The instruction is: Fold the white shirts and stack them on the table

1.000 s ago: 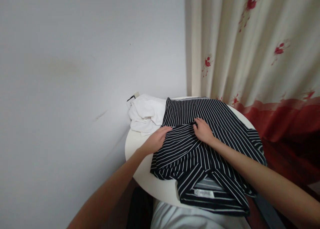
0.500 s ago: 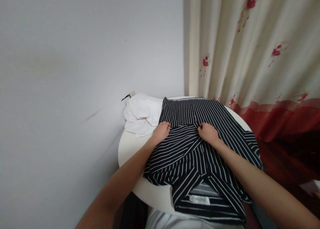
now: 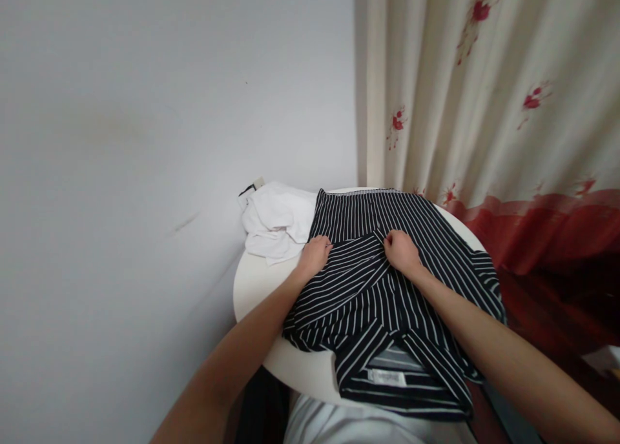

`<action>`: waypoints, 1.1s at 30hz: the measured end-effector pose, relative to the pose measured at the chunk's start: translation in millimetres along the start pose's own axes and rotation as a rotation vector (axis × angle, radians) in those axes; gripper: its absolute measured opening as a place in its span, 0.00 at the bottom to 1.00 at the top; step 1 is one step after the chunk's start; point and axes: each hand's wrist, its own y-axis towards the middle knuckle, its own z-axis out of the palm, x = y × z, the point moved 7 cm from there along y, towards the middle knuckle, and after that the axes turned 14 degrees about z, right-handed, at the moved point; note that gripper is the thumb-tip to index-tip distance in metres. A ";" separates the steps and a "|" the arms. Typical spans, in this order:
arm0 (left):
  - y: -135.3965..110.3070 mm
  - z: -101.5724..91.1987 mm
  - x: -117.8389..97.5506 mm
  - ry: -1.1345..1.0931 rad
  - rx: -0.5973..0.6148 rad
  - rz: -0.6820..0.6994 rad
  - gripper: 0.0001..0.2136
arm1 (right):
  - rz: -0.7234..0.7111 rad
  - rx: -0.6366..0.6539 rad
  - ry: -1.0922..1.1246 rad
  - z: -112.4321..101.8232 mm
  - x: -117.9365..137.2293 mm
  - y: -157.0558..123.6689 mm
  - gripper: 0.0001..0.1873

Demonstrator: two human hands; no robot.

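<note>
A black shirt with white stripes [image 3: 358, 215] lies spread over a round white table, its collar and pale label toward me. The left sleeve is folded inward across the body. My left hand [image 3: 316, 253] is closed, pinching the sleeve's edge near the shirt's left side. My right hand [image 3: 402, 252] pinches the sleeve's end at the middle of the shirt, fingers closed on the fabric. Between both hands the cloth runs fairly straight, with slanting creases below it. On the far right, the other sleeve [image 3: 487, 279] reaches toward the table's edge.
A crumpled white cloth [image 3: 278, 221] lies on the round table [image 3: 259, 282] at the back left, against the grey-white wall [image 3: 184, 108]. A cream curtain [image 3: 436, 95] with red flowers and a red hem hangs close behind the table on the right.
My right hand has risen slightly away from me, lifting the sleeve's end a little. My left hand stays at nearly the same spot. The view has shifted slightly.
</note>
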 end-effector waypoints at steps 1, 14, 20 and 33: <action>-0.4 -1.2 0.7 -0.002 -0.010 -0.003 0.06 | -0.013 -0.040 0.028 -3.1 1.5 0.6 0.12; -2.1 -7.9 -43.0 -0.140 -0.055 0.321 0.20 | -0.222 -0.073 0.034 0.3 26.8 -17.0 0.19; -10.8 18.4 -61.1 -0.161 0.299 0.375 0.29 | -0.343 0.161 -0.118 36.3 42.3 -36.9 0.27; -15.3 14.8 -56.8 -0.151 0.350 0.230 0.29 | -0.195 0.277 -0.195 43.7 32.5 -35.4 0.34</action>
